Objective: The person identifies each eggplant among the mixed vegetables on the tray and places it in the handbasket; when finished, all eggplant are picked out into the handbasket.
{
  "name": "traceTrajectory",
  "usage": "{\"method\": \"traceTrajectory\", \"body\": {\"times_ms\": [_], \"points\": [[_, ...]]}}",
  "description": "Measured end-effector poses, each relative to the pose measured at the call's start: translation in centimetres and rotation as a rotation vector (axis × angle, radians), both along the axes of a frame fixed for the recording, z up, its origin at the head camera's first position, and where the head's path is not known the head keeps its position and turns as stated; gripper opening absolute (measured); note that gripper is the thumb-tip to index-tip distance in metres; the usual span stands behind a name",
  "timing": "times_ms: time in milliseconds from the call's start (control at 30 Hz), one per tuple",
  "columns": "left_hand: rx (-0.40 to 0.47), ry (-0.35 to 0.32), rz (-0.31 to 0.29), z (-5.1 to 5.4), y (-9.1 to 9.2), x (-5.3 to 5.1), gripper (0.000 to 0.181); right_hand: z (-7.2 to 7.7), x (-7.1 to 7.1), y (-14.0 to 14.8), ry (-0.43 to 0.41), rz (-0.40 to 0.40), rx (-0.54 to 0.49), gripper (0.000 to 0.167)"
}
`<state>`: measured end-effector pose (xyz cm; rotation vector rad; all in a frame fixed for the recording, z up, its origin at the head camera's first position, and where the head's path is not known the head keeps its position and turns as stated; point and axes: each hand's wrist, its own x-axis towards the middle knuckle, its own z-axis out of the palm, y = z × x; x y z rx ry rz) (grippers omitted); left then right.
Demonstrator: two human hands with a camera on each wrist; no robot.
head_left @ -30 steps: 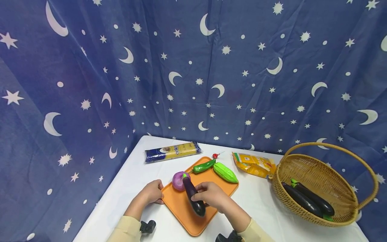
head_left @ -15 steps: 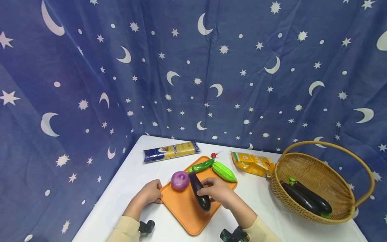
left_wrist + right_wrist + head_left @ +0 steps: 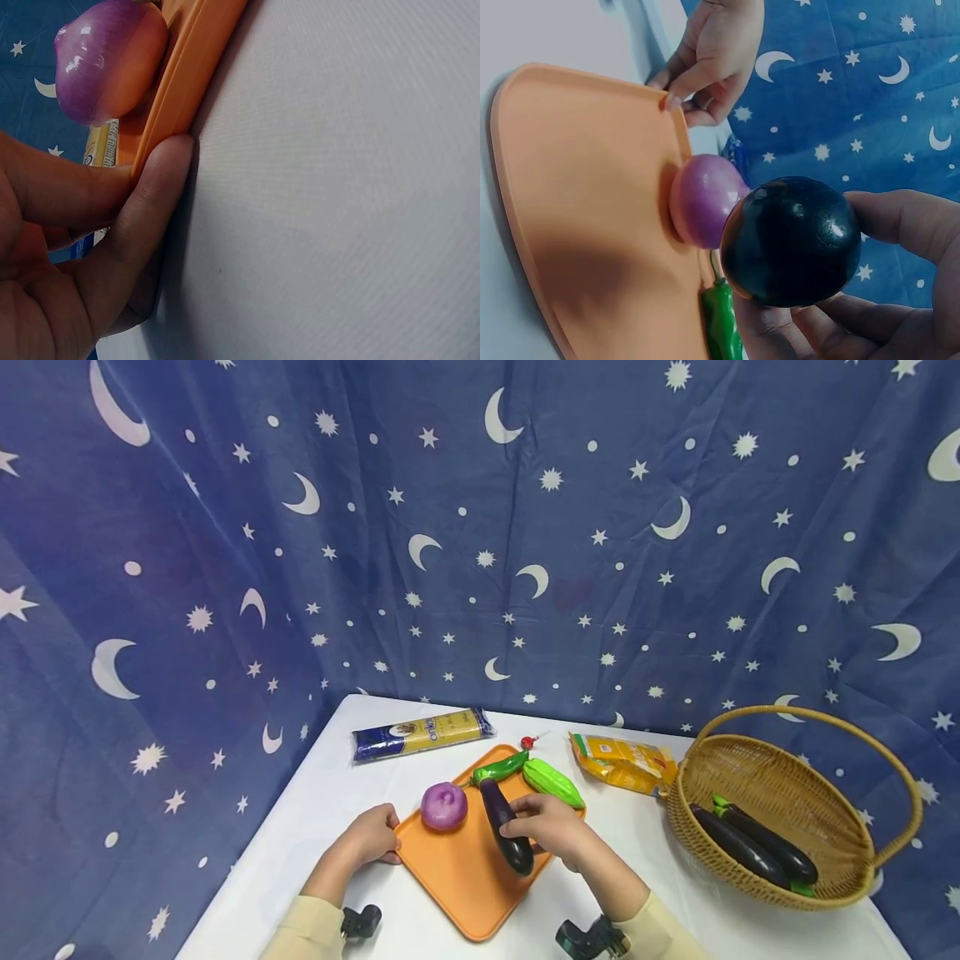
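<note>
My right hand [image 3: 551,828] grips a dark purple eggplant [image 3: 504,827] over the orange tray [image 3: 468,893], thumb on one side and fingers on the other. In the right wrist view the eggplant's rounded end [image 3: 791,244] faces the camera, and a shadow falls on the tray. My left hand [image 3: 369,837] pinches the tray's left corner between thumb and finger, as the left wrist view shows at the tray rim [image 3: 169,97]. On the tray lie a purple onion [image 3: 444,807], a green pepper [image 3: 501,767] and a light green ridged vegetable [image 3: 552,782].
A wicker basket [image 3: 757,760] with two eggplants [image 3: 750,847] stands at the right. Behind the tray lie a blue-and-yellow pasta packet [image 3: 422,735] and a red lollipop [image 3: 528,742]. An orange bag [image 3: 626,763] lies between tray and basket. A starry blue curtain [image 3: 480,527] hangs behind the table.
My right hand has carried the eggplant rightward and slightly away from me, off from in front of the onion. The left hand keeps its hold on the tray corner.
</note>
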<state>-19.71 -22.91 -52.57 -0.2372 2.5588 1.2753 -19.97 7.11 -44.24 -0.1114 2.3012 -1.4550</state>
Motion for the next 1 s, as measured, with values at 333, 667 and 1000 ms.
{"method": "traceTrajectory", "body": {"times_ms": [333, 667, 1000], "points": [[-0.016, 0.000, -0.011, 0.4, 0.2, -0.1, 0.018, 0.4, -0.3, 1.2, -0.004, -0.050, 0.004, 0.047], [0.008, -0.009, 0.005, 0.1, 0.1, -0.1, 0.018, 0.4, -0.4, 2.4, -0.016, -0.094, -0.001, 0.050], [0.017, -0.007, 0.010, 0.1, 0.2, 0.1, 0.018, 1.2, -0.7, 3.6, -0.005, -0.128, 0.030, 0.053]]}}
